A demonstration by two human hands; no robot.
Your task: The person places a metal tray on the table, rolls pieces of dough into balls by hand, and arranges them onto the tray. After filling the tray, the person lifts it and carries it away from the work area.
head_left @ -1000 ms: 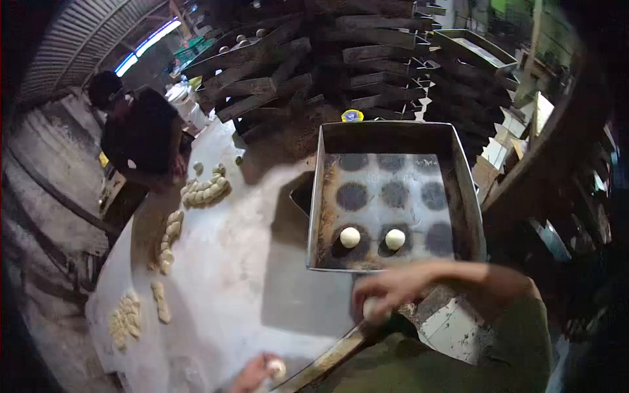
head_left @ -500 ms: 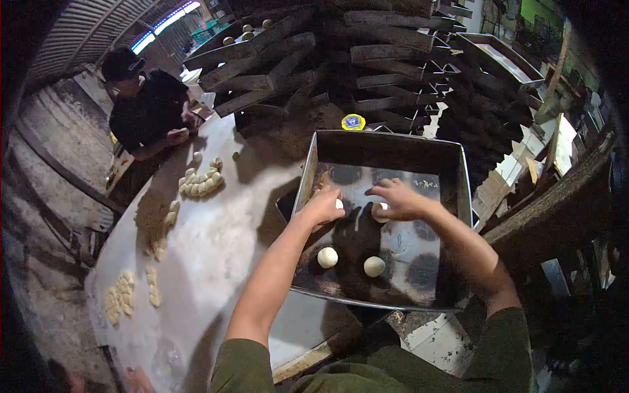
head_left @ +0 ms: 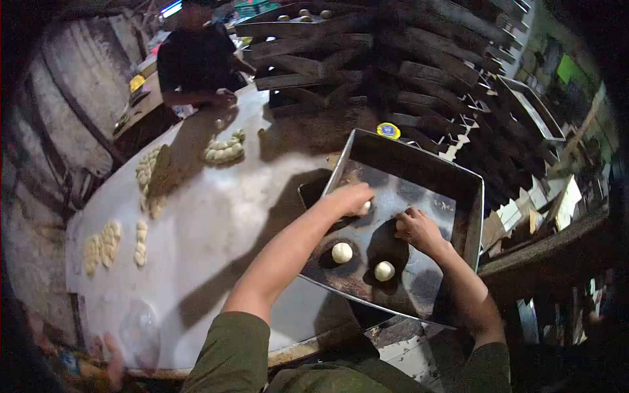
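A deep square metal pan (head_left: 419, 158) sits under both of my hands, its floor dark and stained. My left hand (head_left: 352, 198) is closed over a dough ball (head_left: 366, 207), which shows as a pale edge by the fingers. Over the right half of the pan, my right hand (head_left: 421, 230) curls its fingers around another dough ball (head_left: 400, 225), mostly hidden. Nearer to me, two round white dough balls lie apart on the pan floor, one on the left (head_left: 341, 253) and one to its right (head_left: 384, 271).
Left of the pan stretches a pale worktable (head_left: 196, 242). Rows of dough pieces (head_left: 103, 246) and a curved dough cluster (head_left: 225, 151) lie on it. Across the table stands a person in dark clothes (head_left: 196, 62). Stacked dark pans (head_left: 308, 72) rise behind; a yellow-blue round item (head_left: 388, 130) sits beyond my pan.
The camera view has turned left, so the pan appears tilted. My right hand has drawn nearer to me, its fingers now curled in. The person across the table stands more upright.
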